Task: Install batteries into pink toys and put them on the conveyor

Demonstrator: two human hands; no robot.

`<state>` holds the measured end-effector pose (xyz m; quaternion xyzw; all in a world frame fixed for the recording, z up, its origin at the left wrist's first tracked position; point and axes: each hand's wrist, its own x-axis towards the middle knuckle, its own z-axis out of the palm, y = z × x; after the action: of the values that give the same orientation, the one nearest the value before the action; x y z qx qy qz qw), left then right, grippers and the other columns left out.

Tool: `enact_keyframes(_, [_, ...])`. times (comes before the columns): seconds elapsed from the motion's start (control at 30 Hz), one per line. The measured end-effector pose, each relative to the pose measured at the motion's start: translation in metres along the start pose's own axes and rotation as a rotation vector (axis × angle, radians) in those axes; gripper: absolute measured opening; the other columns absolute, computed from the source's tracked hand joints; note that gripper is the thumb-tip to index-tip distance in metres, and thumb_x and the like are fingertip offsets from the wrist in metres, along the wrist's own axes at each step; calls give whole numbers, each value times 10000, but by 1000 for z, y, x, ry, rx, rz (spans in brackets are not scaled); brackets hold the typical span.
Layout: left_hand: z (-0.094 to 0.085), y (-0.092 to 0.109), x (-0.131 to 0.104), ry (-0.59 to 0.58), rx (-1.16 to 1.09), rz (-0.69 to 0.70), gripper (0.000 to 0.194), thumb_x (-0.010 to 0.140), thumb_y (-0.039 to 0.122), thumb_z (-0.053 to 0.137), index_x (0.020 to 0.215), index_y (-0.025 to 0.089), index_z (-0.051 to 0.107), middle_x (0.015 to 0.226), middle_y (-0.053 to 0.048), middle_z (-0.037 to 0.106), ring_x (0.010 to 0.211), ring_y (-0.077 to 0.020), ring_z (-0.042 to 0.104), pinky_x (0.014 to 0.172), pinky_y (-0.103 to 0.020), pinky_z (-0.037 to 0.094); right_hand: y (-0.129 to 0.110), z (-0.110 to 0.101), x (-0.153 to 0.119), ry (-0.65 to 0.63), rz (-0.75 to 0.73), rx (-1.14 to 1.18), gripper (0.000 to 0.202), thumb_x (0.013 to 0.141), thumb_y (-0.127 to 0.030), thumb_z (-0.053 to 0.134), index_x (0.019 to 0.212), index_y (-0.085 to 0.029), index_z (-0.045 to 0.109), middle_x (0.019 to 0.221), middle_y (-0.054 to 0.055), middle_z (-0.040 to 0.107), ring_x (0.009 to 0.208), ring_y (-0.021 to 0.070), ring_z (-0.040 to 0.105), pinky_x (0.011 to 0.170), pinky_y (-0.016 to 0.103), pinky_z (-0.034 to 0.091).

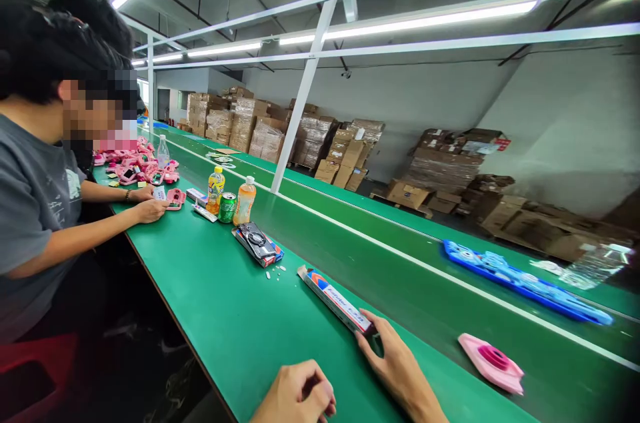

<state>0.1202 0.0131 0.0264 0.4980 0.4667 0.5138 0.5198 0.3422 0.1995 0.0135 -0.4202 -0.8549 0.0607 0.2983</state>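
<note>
My right hand (397,366) grips the near end of a long narrow cardboard box (335,300) between thumb and fingers. The box is white with blue and orange print, lies on the green table, and its far end flap stands up. Left of it, my left hand (299,393) is loosely curled over the table near the front edge, with nothing visible in it. Beyond the box, a phone (256,242) rests on a flat printed box (274,255). Small white bits (276,271) lie beside them. To the right, a pink camera-shaped piece (493,364) lies on the green belt.
A co-worker (40,196) sits at left, handling a pink piece (175,199) near a pink pile (135,166). Two drink bottles (245,202) and a green can (227,208) stand on the table. A blue tray (525,283) lies across the belt. A white post (310,76) rises behind.
</note>
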Motion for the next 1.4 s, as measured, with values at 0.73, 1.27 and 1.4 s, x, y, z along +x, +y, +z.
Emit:
enact_keyframes(0.73, [-3,0,-9,-25,-49,50,402,906,529,488,789,157,586,803,-56,662,702,-147,602,699,-271,478,-6,1,-3,34,19,34,516,863,-438,532,1270,-152,668,1020,103,642,803,201,674,838,372,581])
enact_keyframes(1.27, [-2,5,-6,-36,-82,6,483,832,645,525,779,165,556,774,-71,633,684,-158,582,682,-299,520,8,5,-6,19,57,-84,579,834,-389,455,1309,-123,651,1175,143,632,1086,266,635,1017,414,517])
enact_keyframes(1.4, [-2,0,-3,-36,-89,14,500,829,668,531,773,171,549,769,-58,630,665,-141,580,671,-282,523,15,6,-6,14,56,-140,567,849,-371,432,1324,-143,642,1193,130,643,1122,253,632,1028,376,510])
